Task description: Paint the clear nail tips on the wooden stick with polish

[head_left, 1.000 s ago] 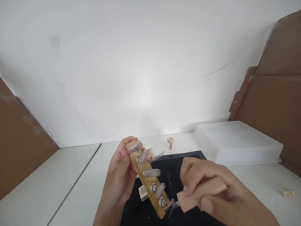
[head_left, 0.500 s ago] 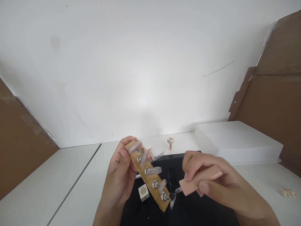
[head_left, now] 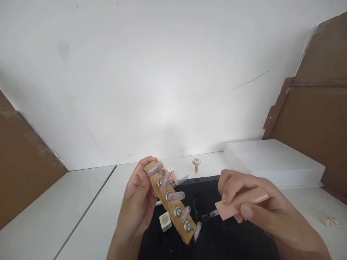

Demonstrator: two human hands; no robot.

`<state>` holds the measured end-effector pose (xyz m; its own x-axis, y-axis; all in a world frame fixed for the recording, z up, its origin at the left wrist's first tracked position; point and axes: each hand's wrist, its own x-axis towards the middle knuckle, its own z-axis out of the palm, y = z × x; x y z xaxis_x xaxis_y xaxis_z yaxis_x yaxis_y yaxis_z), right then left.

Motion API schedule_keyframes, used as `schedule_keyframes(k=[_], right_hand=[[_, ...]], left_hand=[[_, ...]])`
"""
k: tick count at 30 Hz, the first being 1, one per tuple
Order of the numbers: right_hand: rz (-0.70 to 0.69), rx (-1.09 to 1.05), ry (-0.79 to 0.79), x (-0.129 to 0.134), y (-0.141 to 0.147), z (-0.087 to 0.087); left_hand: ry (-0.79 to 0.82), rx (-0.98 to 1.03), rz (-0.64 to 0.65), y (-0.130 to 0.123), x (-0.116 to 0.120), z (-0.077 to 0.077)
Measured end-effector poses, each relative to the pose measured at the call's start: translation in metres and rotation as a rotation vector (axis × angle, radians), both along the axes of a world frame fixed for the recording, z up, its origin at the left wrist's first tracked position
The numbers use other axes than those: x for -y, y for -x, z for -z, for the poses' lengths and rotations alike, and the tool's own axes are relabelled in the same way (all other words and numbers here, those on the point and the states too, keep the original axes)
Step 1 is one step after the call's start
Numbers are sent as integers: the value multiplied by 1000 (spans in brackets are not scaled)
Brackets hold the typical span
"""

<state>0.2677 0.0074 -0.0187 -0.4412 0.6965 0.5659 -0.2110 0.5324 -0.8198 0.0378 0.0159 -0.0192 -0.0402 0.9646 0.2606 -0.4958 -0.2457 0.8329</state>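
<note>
My left hand [head_left: 137,200] is closed around the upper end of a tilted wooden nail stand [head_left: 173,207]. Several false nails [head_left: 175,195], pale and slightly glittery, project from its round metal mounts. My right hand [head_left: 255,207] pinches the pink cap of a nail polish brush [head_left: 230,207] between thumb and fingers. The dark bristle tip points left, a short gap to the right of the lowest false nail [head_left: 197,231], not touching it.
A black mat [head_left: 211,238] lies under the hands, with a white block [head_left: 165,221] on it. Behind stands a pink-stemmed piece with a white top [head_left: 196,163]. A translucent white box [head_left: 273,162] sits right; small beige rings [head_left: 330,221] lie at far right.
My right hand has drawn the polish brush right, away from the lowest false nail, which it overlapped before. My left hand and the stand have barely moved.
</note>
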Motion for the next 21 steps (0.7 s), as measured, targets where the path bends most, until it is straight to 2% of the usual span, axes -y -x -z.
schedule_keyframes(k=[11, 15, 21], right_hand=[[-64, 31, -20, 3, 5, 2], [-33, 33, -41, 1, 2, 2], [34, 53, 12, -1, -2, 1]], left_hand=[[24, 12, -23, -7, -3, -4], [13, 14, -14, -6, 0, -4], [21, 7, -16, -3, 3, -1]])
